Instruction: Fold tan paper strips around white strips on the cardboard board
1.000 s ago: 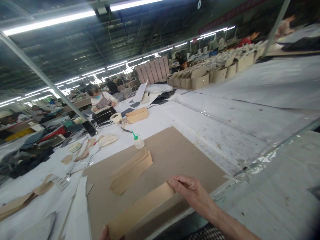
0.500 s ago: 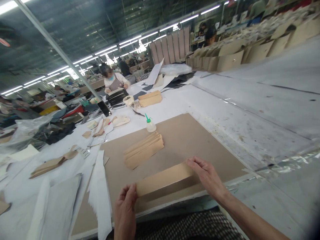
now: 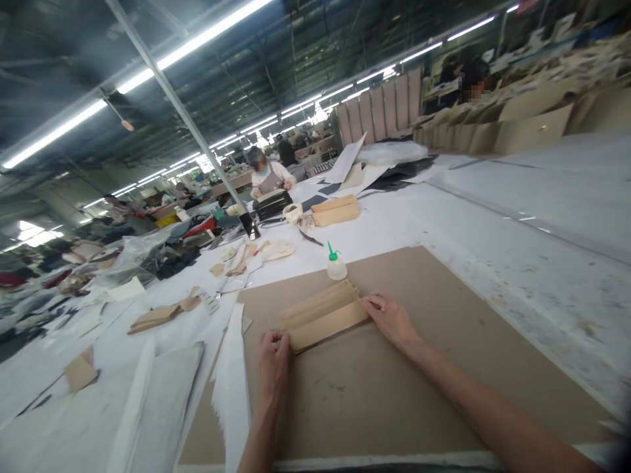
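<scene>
A long tan strip (image 3: 328, 324) is stretched between my two hands at the near side of a stack of similar tan strips (image 3: 315, 303). My left hand (image 3: 274, 351) pinches its left end, while the fingertips of my right hand (image 3: 387, 315) are closed on the right end. The strip overlaps the stack's near edge; whether it rests fully on it, I cannot tell. Beneath everything lies a brown board (image 3: 384, 387). Just beyond the stack stands a clear squeeze bottle (image 3: 336, 268) with a green nozzle.
White sheets (image 3: 234, 387) lie along the board's left edge. Farther left are folded tan pieces (image 3: 156, 318) and a grey sheet (image 3: 170, 387). Another tan bundle (image 3: 336, 210) lies beyond the bottle. A phone (image 3: 249, 225) leans by a pole, and a co-worker (image 3: 270, 174) sits across the table.
Both hands have carried the strip forward, away from the board's near edge, to the stack. The camera view has swung left, so the surroundings appear farther right.
</scene>
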A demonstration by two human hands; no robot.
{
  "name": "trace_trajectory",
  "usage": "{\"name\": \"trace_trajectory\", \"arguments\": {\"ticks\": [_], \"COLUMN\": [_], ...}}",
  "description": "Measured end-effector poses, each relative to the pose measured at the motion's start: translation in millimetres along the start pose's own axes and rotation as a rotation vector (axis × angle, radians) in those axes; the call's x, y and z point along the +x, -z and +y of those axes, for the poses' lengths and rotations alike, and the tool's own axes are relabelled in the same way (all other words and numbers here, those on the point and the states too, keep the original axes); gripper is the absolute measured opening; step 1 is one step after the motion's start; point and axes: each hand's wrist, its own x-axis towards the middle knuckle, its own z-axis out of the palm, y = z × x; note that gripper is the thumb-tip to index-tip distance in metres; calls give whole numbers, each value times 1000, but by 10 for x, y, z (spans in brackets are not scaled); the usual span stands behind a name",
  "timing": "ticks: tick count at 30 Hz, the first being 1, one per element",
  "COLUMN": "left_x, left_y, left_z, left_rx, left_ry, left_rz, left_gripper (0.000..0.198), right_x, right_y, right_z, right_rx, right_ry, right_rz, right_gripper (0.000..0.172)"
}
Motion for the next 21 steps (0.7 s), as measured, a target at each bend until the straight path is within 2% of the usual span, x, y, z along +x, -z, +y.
{"name": "trace_trajectory", "arguments": {"ticks": [4,8,12,17,21], "left_x": [76,48,41,99,155], "left_y": [-117,-147,-148,-145,-73], "left_z": [-123,-212,-274,-356,-401], "left_rx": [47,33,-31,-170,-276], "left_ry": [-43,-29,29,143,181], "left_rz": [28,22,37,67,68], "left_gripper": [19,22,27,45,38], "right_x": [71,46,55,111,87], "right_y": [-190,-233,-252,-226,-92], "right_z": [107,174,237,358,427], "right_rx": [-133,-224,-254,-204,-173], "right_ry": [45,55,36,14,6], "right_rz": [66,95,144,225,302], "right_gripper": [21,9,18,16,20]}}
